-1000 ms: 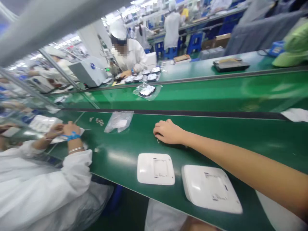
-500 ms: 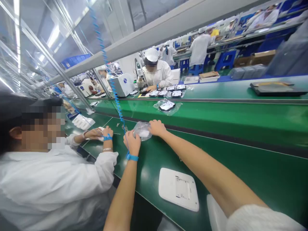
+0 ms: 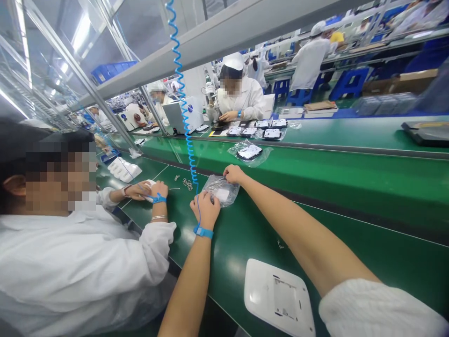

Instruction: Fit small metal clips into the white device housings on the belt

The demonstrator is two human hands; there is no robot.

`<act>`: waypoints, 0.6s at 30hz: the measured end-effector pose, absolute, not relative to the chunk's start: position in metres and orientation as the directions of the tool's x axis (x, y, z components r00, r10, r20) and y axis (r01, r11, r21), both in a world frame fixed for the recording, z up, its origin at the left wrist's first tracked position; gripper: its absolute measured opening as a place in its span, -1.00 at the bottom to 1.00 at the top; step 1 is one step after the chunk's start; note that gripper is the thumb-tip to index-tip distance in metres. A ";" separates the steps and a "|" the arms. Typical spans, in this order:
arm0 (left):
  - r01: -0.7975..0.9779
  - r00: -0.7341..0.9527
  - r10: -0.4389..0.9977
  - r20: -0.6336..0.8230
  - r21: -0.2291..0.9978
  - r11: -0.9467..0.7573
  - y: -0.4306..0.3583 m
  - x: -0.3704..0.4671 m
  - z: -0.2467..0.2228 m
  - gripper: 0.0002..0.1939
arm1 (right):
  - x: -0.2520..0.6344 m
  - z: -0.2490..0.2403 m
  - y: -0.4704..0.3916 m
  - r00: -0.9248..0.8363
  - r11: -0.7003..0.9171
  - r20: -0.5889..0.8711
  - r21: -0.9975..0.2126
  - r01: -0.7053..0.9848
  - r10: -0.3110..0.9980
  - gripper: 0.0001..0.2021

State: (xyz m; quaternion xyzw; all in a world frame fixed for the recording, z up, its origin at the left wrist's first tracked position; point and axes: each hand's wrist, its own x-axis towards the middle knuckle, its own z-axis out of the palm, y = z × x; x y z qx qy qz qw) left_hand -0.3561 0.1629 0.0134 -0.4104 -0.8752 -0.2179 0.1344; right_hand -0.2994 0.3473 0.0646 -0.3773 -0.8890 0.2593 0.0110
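Note:
A clear plastic bag [image 3: 229, 197] with a whitish part inside lies on the green bench between my hands. My left hand [image 3: 206, 209], with a blue wrist strap and coiled cord, is closed on the bag's near left side; a small dark spot shows by its fingertips. At the far edge of the bag, the curled fingers of my right hand [image 3: 234, 174] pinch the plastic. Nearer to me rests a white plastic housing [image 3: 261, 292] with a rectangular recess, below my right forearm.
Small metal pieces [image 3: 187, 184] lie left of the bag. A bagged device [image 3: 249, 152] sits on the green ledge ahead. On my left, a co-worker [image 3: 87, 267] handles a white part near a white tray [image 3: 123, 169]. The blue coiled cord [image 3: 185, 117] hangs in front.
The bag looks more spread out between my hands, and my right hand is now at its far edge. My view has shifted, so the housing appears lower and further right.

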 end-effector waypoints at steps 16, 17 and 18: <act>0.740 -0.665 0.638 0.389 0.220 0.636 0.168 -0.351 0.015 -0.86 | -0.334 0.038 0.362 -0.980 0.924 0.112 -0.365 0.112 0.163 -0.52; 0.737 -0.668 0.635 0.389 0.221 0.639 0.168 -0.350 0.014 -0.86 | -0.332 0.034 0.358 -0.981 0.938 0.126 -0.331 0.100 0.149 -0.51; 0.733 -0.671 0.632 0.387 0.223 0.642 0.168 -0.350 0.014 -0.86 | -0.330 0.031 0.355 -0.981 0.950 0.136 -0.297 0.093 0.139 -0.51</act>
